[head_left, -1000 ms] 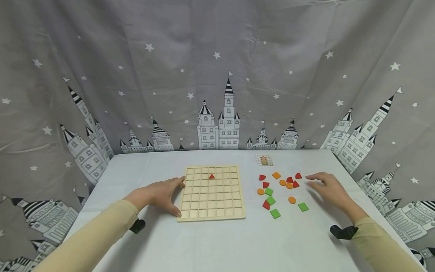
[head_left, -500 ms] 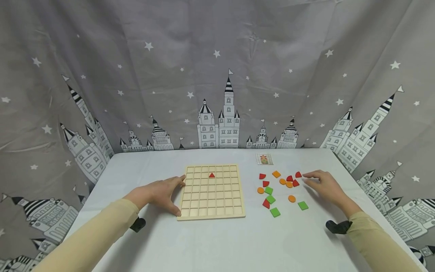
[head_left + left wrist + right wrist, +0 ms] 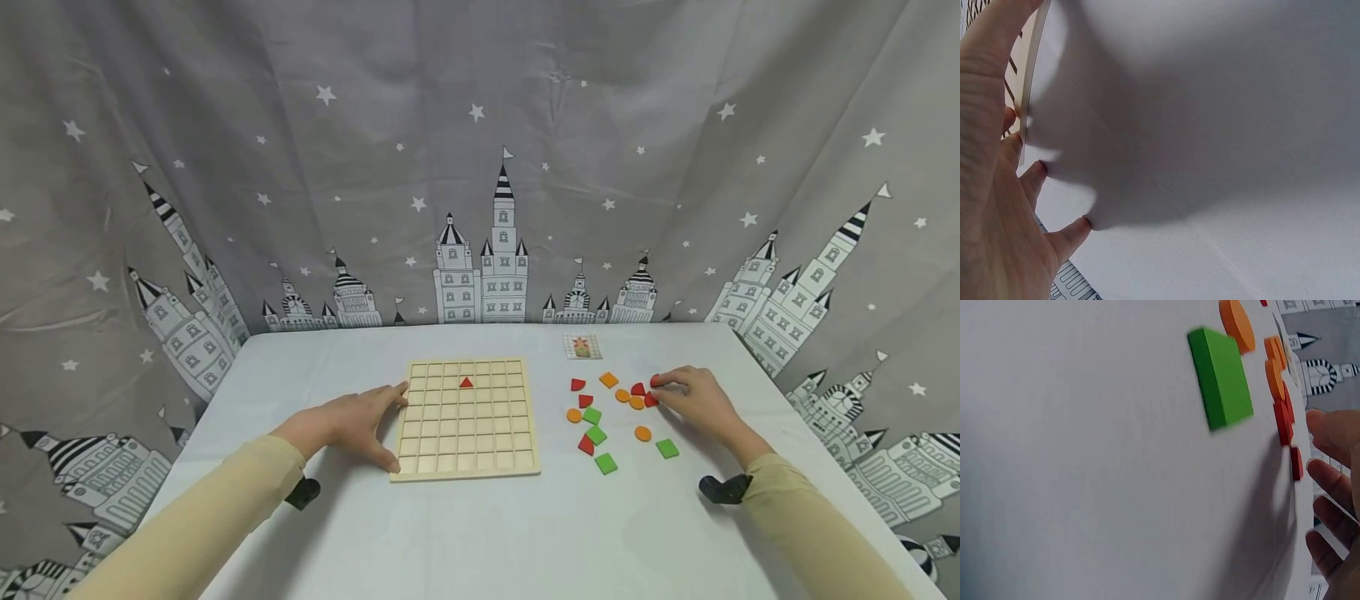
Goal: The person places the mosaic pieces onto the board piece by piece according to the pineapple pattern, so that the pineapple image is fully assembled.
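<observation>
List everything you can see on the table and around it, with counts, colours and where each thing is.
wooden grid board: one, pale wood, table centre
red triangle: one, in a board cell near the far edge
loose pieces: about fifteen, red, orange, green, right of the board
small card: one, printed, beyond the pieces
table: one, white cloth
curtain: grey, castles and stars, behind
left hand: resting against the board's left edge
right hand: fingertips at a red piece
</observation>
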Demonstrator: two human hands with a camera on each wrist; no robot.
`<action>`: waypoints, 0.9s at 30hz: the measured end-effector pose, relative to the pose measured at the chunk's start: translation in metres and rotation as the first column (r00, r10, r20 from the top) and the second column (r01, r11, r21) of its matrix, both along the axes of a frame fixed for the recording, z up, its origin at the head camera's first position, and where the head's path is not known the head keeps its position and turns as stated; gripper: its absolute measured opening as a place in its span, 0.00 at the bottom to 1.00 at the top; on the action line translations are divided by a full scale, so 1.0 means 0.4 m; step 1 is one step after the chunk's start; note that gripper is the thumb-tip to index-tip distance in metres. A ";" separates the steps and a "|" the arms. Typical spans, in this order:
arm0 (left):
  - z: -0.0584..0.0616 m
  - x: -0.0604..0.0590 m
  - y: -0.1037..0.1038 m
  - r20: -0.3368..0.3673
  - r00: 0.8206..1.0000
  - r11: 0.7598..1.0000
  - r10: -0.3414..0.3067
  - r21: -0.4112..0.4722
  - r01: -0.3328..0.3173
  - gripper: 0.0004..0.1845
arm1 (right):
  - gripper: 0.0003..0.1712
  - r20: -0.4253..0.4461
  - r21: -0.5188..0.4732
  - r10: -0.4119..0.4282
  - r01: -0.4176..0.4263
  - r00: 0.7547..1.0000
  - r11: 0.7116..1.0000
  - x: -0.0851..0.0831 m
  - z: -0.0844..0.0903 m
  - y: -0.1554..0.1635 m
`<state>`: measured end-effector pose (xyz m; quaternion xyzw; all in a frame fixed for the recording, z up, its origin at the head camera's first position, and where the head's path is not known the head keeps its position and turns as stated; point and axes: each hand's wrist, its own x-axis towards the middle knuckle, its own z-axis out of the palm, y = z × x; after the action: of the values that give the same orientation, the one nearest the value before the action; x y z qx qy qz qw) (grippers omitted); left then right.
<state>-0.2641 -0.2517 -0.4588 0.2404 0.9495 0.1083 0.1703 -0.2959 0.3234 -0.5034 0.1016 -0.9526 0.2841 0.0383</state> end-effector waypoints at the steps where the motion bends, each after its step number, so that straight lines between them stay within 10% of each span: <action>1: 0.000 0.000 0.000 0.001 1.000 1.000 0.006 -0.006 -0.006 0.63 | 0.21 -0.006 0.014 -0.005 0.005 1.000 1.000 -0.004 0.001 -0.013; 12: -0.010 0.001 -0.009 -0.022 1.000 1.000 0.012 -0.012 -0.012 0.71 | 0.24 -0.063 0.184 -0.038 0.049 0.997 0.982 -0.048 0.006 -0.133; 27: -0.002 0.002 -0.002 -0.018 1.000 1.000 -0.002 0.002 0.002 0.61 | 0.16 0.000 0.163 -0.066 0.066 0.998 0.985 -0.063 0.009 -0.177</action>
<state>-0.2632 -0.2525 -0.4594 0.2427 0.9505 0.1070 0.1616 -0.3212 0.2526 -0.4996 0.0720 -0.9756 0.2044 0.0367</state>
